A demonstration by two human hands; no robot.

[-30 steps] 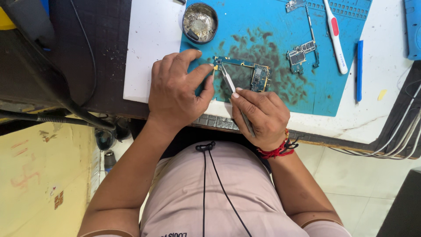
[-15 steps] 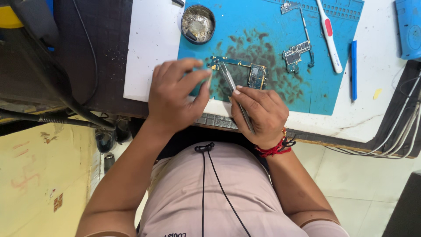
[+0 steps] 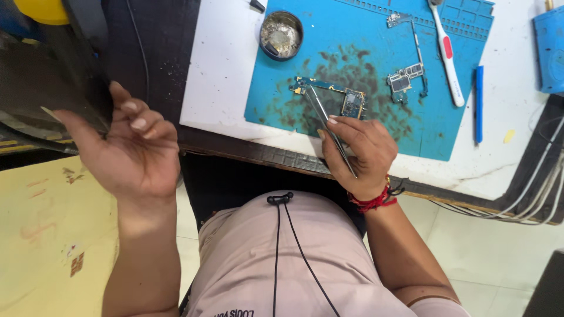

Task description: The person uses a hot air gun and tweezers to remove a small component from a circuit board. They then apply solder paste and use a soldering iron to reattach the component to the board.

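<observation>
On the blue silicone work mat [image 3: 329, 58], near its lower edge, lies a green L-shaped phone circuit board [image 3: 338, 97] amid a dark stained patch. The tips of a pair of slim metal tweezers [image 3: 329, 126] rest on the board's left part. The right hand [image 3: 361, 149], at the board's six o'clock, pinches the tweezers between thumb and fingers, its other fingers curled in; a red thread bracelet [image 3: 373, 201] circles its wrist. At the board's two o'clock lies a smaller dark circuit-board piece with a thin strip [image 3: 405, 79], apart from it. At eleven o'clock stands a round shallow metal tin [image 3: 281, 34] holding a dull, greyish-brown residue. At about two o'clock, further out, a white-and-red toothbrush [image 3: 446, 56] lies slanted on the mat, and beside the mat a blue pen [image 3: 479, 103] lies on the white tabletop [image 3: 217, 70]. The left hand [image 3: 126, 152], well off at nine o'clock and clear of the table, is open with palm turned up and fingers loosely bent, holding nothing.
</observation>
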